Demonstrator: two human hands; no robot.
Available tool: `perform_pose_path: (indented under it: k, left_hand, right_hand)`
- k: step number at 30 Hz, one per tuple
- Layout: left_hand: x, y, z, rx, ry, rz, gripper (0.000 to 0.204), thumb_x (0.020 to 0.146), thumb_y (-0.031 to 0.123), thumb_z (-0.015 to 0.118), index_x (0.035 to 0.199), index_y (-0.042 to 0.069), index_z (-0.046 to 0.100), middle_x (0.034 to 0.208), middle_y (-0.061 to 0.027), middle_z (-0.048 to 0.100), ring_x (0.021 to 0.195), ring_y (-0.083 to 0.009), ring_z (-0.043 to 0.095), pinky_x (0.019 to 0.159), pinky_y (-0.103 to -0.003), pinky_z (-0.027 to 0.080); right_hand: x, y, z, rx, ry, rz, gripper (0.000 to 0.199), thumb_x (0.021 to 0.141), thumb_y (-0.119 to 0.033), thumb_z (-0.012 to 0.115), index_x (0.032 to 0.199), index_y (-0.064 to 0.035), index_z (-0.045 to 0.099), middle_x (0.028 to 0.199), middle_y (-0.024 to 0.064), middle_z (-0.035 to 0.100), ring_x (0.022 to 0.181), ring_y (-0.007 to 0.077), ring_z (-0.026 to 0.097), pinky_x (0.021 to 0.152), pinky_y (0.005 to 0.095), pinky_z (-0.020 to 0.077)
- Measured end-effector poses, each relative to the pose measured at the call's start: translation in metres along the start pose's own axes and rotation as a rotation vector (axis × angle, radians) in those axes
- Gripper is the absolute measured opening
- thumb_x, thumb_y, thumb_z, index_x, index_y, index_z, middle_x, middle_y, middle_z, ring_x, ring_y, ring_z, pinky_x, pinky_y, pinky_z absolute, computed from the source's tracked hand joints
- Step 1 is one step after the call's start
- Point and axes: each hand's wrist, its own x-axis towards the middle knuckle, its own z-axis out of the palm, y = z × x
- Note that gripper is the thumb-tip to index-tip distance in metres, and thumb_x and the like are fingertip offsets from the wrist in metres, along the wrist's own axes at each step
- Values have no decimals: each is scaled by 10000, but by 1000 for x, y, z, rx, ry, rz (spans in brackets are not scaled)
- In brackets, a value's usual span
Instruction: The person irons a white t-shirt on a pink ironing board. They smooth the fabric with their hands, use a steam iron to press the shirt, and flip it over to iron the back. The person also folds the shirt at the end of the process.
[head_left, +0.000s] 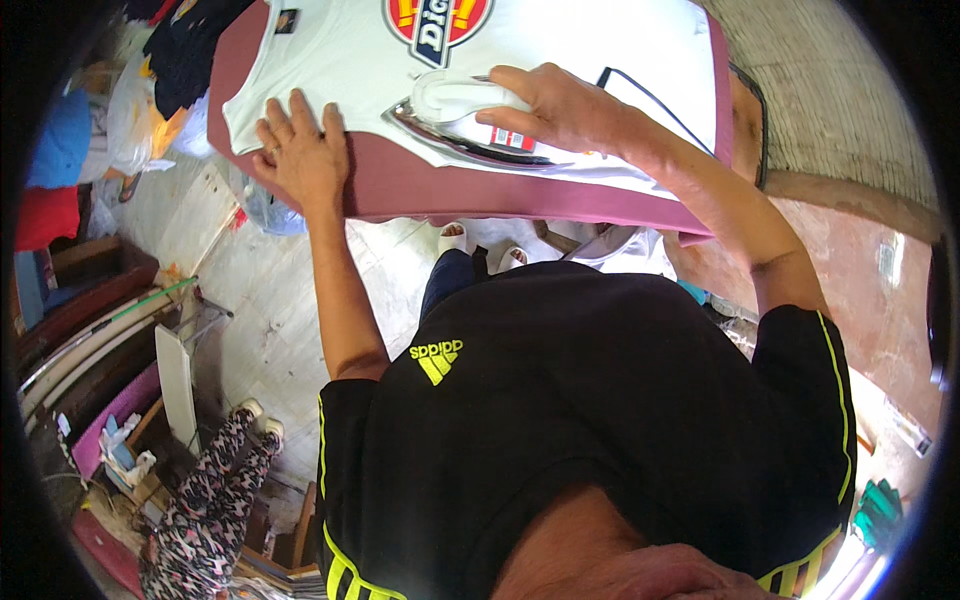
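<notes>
While the right hand (560,105) grips the iron (455,115) by its top handle, mid-surface, left hand (300,150) lies open, flat on the white shirt (330,60) near the surface's (450,195) near-left edge. Iron likely heavy, rigid, hot soleplate; shirt soft, shifts easily.

Right hand (560,105) wraps the white iron (455,110); handle mostly covered, far side of iron out of sight. White T-shirt (340,55) cut off by top edge; its round printed emblem (438,22) only half in view. Ironing board (400,185) legs hidden behind person's torso. Left hand (300,150) covers the shirt's corner. Dark clothes pile (185,45) at upper left: items indistinguishable.
</notes>
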Motion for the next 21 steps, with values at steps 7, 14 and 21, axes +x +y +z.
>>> perform_pose_path:
  k: [7, 14, 21]
  left_hand:
    - [-13, 31, -10, -85, 100, 172, 572, 962, 472, 498, 1425, 136, 501, 1543, -173, 369, 1432, -423, 281, 1085, -643, 201]
    - [-84, 125, -15, -89, -76, 369, 612, 963, 483, 484, 1461, 130, 454, 1554, -176, 353, 1433, -440, 280, 1116, -623, 198]
    - [-89, 129, -14, -46, -101, 324, 615, 966, 496, 463, 1463, 134, 460, 1557, -175, 352, 1442, -438, 268, 1130, -614, 174]
  right_hand:
    - [-61, 59, -30, 10, -65, -30, 356, 981, -325, 614, 1101, 5, 554, 685, 185, 649, 558, 237, 636, 526, 350, 500]
    - [-172, 89, -49, 39, -4, 251, 419, 992, -384, 577, 1177, -9, 576, 777, 210, 686, 646, 270, 677, 603, 375, 520]
    - [-167, 131, -54, -142, 370, 466, 484, 995, -461, 534, 1158, -6, 571, 840, 232, 649, 760, 311, 665, 690, 407, 505]
